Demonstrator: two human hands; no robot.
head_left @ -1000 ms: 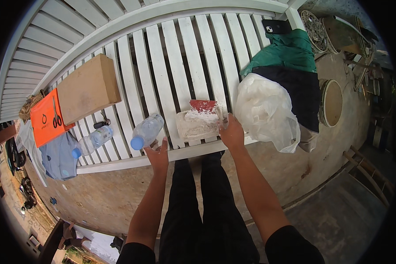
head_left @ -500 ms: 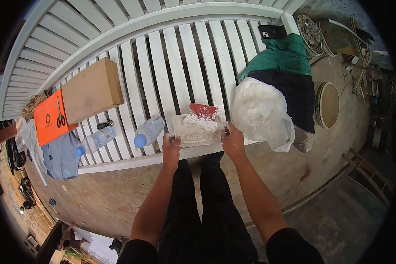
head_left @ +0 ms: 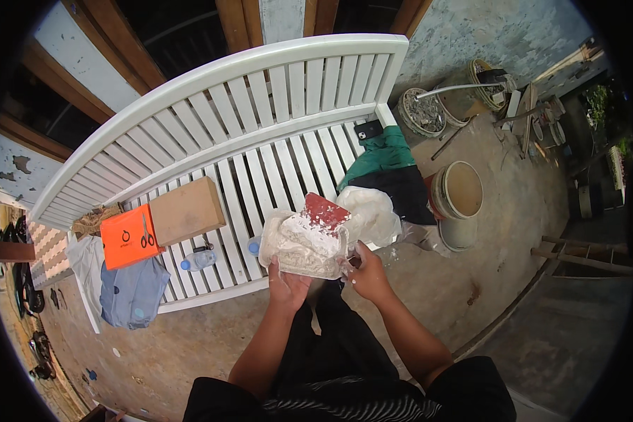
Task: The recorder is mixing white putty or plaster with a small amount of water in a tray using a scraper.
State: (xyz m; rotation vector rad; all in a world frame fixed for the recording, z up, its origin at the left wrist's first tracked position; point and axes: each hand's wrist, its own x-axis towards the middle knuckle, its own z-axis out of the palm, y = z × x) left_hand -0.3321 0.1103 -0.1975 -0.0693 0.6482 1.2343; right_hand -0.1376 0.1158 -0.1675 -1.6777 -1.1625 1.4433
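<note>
Between my hands is a plastic tub [head_left: 264,261] smeared with thick white paste [head_left: 295,235]. A red flat scraper [head_left: 325,209], spattered with white, lies in the paste and juts past the far rim. My left hand [head_left: 288,290] supports the tub from its near left underside, thumb on the wall. At the near right corner, my right hand [head_left: 369,276] is closed on the tub's edge, with white smears on its fingers. The tub is raised and tilted, covering most of a water bottle [head_left: 254,246] behind it. A white plastic bag [head_left: 373,214] sits just beyond its right side.
The white slatted bench [head_left: 278,165] holds a cardboard box [head_left: 188,211], an orange packet [head_left: 126,243] with scissors [head_left: 146,232], another bottle [head_left: 200,261], green cloth [head_left: 383,155] and a phone [head_left: 368,130]. Buckets [head_left: 461,190] stand on the concrete floor to the right.
The tub has come up off the bench's front edge toward me and now tilts. My left hand has shifted underneath it. The view has swung up, showing the bench's back and the wall.
</note>
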